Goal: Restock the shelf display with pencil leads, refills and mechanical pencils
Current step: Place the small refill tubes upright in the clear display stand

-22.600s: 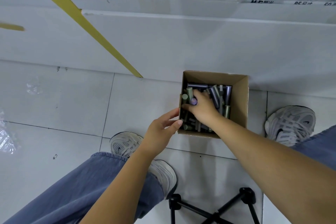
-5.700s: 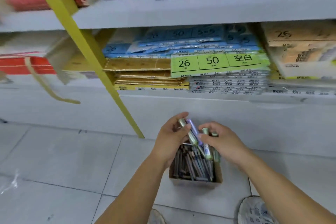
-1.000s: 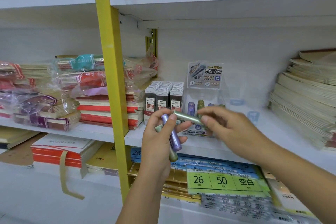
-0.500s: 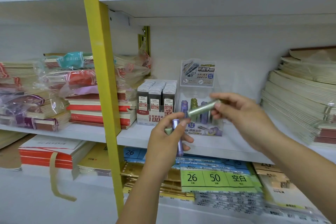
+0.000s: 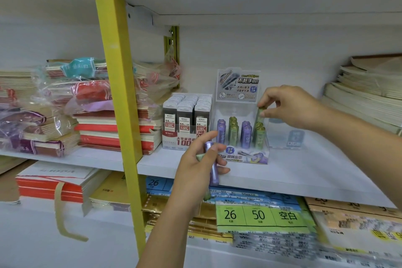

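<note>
Vs 0.5 s ago: right hand point(image 5: 289, 109) has swung the green tube point(image 5: 260, 115) from near-horizontal to almost upright. It now sits over the far-right slot of the display box point(image 5: 245, 156), just behind the green tubes standing there. Thumb and fingertips pinch its top end. Left hand point(image 5: 195, 172) unchanged at the near shelf point(image 5: 304, 172) edge, fingers curled round a purple tube point(image 5: 213, 169) and a second green tube point(image 5: 200, 156), mostly hidden. Green tube: slim, pale metallic cylinder, lower end hidden.

Bright, even light; wide-angle bowing (lower right corner blurred)
</note>
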Motion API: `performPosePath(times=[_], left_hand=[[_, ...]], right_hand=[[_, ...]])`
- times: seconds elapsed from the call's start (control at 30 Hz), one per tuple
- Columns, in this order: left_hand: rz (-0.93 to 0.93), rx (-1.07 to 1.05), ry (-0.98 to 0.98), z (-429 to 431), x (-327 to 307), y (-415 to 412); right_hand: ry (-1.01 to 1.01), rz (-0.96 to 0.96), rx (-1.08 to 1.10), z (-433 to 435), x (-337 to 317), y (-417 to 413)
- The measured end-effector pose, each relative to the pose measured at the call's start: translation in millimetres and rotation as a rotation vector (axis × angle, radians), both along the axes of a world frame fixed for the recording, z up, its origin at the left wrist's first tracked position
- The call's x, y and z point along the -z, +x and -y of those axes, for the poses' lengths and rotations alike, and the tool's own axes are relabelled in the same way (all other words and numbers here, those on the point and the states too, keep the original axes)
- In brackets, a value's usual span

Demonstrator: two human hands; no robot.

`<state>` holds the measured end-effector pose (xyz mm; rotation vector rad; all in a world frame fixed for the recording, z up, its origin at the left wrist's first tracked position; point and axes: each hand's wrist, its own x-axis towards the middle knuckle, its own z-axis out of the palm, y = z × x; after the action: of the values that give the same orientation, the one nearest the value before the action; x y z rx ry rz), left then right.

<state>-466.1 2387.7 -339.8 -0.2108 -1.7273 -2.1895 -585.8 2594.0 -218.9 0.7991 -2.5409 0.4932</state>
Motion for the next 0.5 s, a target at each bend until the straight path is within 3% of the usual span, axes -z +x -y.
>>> performPosePath(times=[0.37, 0.43, 0.5], left_hand=[[0.000, 0.058, 0.022, 0.7, -2.0, 4.3], [0.001, 0.051, 0.023, 0.7, -4.0, 5.6], [0.009, 0.044, 0.050, 0.3, -5.9, 7.8]], right_hand=[[0.145, 0.080, 0.044, 2.2, 15.9, -2.6], [0.159, 0.028, 0.016, 2.8, 18.3, 0.5], [0.035, -0.089, 0.001, 4.0, 22.4, 12.9]])
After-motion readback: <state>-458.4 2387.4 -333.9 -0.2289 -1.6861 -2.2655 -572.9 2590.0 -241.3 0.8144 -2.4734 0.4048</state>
